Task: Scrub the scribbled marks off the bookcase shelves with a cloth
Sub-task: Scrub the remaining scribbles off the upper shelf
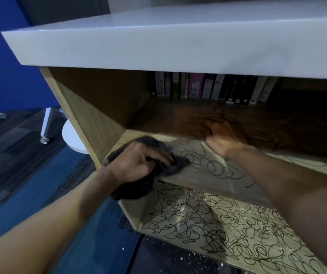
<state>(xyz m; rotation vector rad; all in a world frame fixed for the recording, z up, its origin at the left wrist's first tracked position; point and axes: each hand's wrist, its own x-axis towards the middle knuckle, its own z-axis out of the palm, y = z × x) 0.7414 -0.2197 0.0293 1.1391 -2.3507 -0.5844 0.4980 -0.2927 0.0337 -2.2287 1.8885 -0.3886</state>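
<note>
Gripping the dark cloth (148,155), the left hand (136,163) pressed it flat on the upper shelf (202,175), close to the shelf's left end. Its fingers curled over the bunched cloth, likely so it would not slip while rubbing. One loose end of the cloth hung down over the shelf's front edge, below the hand.

Just to the right of that grip lay black loopy scribbles (214,165), not yet wiped. The right hand (224,137) rested further right and deeper in, fingers spread and holding nothing, maybe to steady the person. It looked blurry.

The shelf was smooth, pale wood. Below the grip, the lower shelf (178,232) was covered in many more tangled scribbles (218,220) and white specks. Books (208,86) stood upright in a row at the back, under a thick white top (158,44).
</note>
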